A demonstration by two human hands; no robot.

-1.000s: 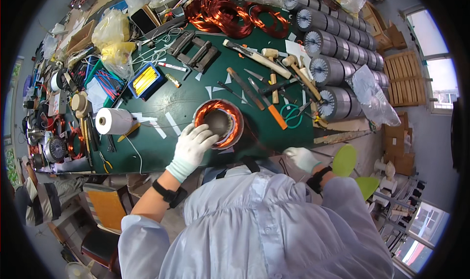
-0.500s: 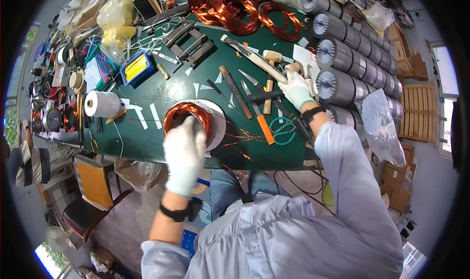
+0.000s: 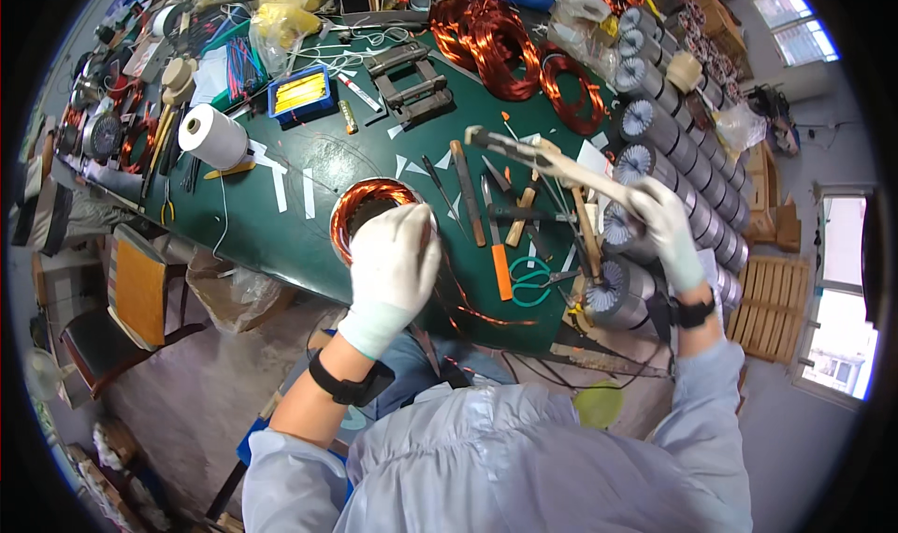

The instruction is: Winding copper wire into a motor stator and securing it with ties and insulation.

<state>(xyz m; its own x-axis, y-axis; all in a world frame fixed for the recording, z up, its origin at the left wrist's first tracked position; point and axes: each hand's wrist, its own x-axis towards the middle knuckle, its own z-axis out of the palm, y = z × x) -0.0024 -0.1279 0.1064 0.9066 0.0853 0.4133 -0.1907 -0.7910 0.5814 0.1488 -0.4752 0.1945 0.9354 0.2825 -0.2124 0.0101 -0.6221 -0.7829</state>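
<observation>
A ring-shaped stator wound with copper wire [image 3: 367,196] lies near the front of the green table. Over its right side is my gloved left hand [image 3: 398,257], closed into a fist, its fingertips hidden. Loose copper wire ends [image 3: 472,313] trail from the ring to the right. My gloved right hand [image 3: 662,217] grips the end of a long wooden-handled tool [image 3: 571,168] whose narrow dark far end points left. That tool is held above other hand tools. Beneath it are a wooden mallet [image 3: 526,203], an orange-handled knife [image 3: 503,271] and green-handled scissors [image 3: 531,283].
Finished grey cylinders [image 3: 644,163] are stacked along the right. Copper wire coils [image 3: 486,46] sit at the back, beside a metal frame [image 3: 409,84]. A blue tray [image 3: 299,93] of yellow strips and a white thread spool [image 3: 213,138] stand left. A chair [image 3: 136,285] is lower left.
My right hand has lifted the wooden-handled tool off the table and drawn it to the right. My left hand stays at the copper-wound ring. The whole view has turned.
</observation>
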